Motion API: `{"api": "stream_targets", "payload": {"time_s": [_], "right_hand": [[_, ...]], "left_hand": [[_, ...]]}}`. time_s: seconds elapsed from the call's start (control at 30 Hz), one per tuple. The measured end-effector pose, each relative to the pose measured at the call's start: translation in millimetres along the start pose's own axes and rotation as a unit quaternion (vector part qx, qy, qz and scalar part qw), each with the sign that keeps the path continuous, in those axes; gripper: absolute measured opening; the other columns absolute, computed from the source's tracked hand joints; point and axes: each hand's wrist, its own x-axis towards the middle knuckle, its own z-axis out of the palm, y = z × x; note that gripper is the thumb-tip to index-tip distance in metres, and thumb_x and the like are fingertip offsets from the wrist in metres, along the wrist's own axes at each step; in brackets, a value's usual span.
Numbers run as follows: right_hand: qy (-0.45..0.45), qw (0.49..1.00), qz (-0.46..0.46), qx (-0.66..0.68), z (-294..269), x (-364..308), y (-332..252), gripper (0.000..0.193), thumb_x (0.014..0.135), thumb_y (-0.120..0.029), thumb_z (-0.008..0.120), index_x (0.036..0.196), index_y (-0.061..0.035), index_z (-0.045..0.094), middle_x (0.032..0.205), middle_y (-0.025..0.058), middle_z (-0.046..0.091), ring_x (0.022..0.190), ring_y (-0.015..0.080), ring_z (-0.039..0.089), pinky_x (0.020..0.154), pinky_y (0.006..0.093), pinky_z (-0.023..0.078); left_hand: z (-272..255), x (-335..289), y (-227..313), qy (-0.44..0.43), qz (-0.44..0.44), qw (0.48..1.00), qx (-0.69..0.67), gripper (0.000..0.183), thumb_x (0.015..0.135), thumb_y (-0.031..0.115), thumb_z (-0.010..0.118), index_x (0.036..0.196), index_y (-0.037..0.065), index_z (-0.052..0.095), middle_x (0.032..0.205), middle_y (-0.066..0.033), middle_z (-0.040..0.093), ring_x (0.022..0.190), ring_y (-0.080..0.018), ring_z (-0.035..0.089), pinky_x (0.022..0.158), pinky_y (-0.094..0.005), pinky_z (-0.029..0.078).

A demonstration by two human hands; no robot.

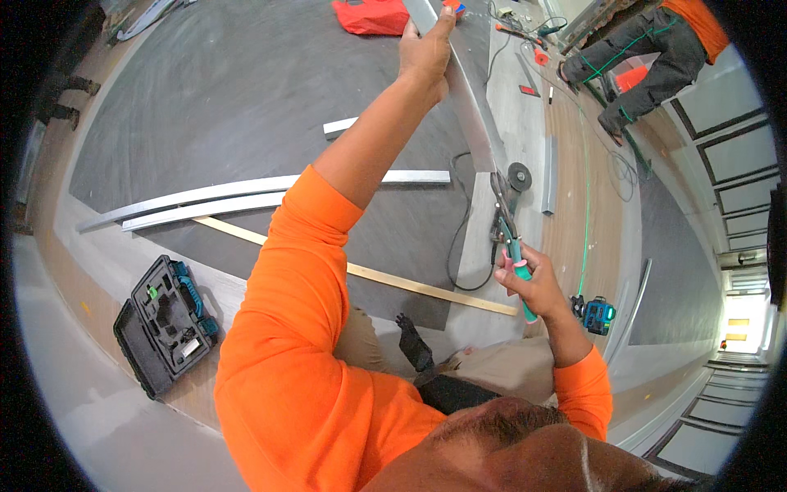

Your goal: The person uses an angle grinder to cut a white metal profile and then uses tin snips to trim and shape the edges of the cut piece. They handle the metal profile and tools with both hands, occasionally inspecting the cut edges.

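Note:
My left hand (426,57), arm stretched out ahead, is closed around a long grey metal channel (470,115) that slants down toward me. In my right hand (537,283) is a pair of tin snips (516,254) with green handles. The snips' blades meet the near end of the channel; whether they bite into the metal I cannot tell. Just beside the blades, on the floor, lies an angle grinder (520,177) with a dark disc, its body partly hidden by the snips.
Metal channels (270,187) and a wooden strip (410,286) lie on the floor. An opened tool case (168,324) is at left, a laser level (598,316) at right. Another person (676,53) stands far right near scattered tools. A black cord (456,246) loops close by.

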Motion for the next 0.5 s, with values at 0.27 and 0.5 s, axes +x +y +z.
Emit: {"api": "stream_targets", "payload": {"time_s": [0.27, 0.5], "right_hand": [[-0.003, 1.0, -0.001, -0.002, -1.7, -1.7, 1.8, 0.033, 0.081, -0.024, 0.079, 0.099, -0.0037, 0.06, 0.083, -0.0001, 0.058, 0.077, 0.0091, 0.055, 0.068, 0.0253, 0.047], [-0.011, 0.999, -0.035, -0.019, -2.0, -3.0, 3.6, 0.036, 0.079, -0.024, 0.081, 0.1, -0.0036, 0.06, 0.09, 0.0022, 0.059, 0.085, 0.0112, 0.056, 0.077, 0.0284, 0.048]], "left_hand": [[-14.2, 13.2, -13.8, 0.086, -0.022, 0.995, 0.043, 0.052, 0.097, 0.049, 0.055, 0.121, 0.003, 0.051, 0.096, -0.0127, 0.062, 0.087, -0.0255, 0.062, 0.078, -0.0481, 0.053], [-33.2, 18.7, -10.0, 0.058, -0.111, 0.991, -0.04, 0.064, 0.1, 0.057, 0.04, 0.127, 0.0, 0.048, 0.096, -0.0125, 0.064, 0.081, -0.0249, 0.061, 0.071, -0.0448, 0.053]]}}
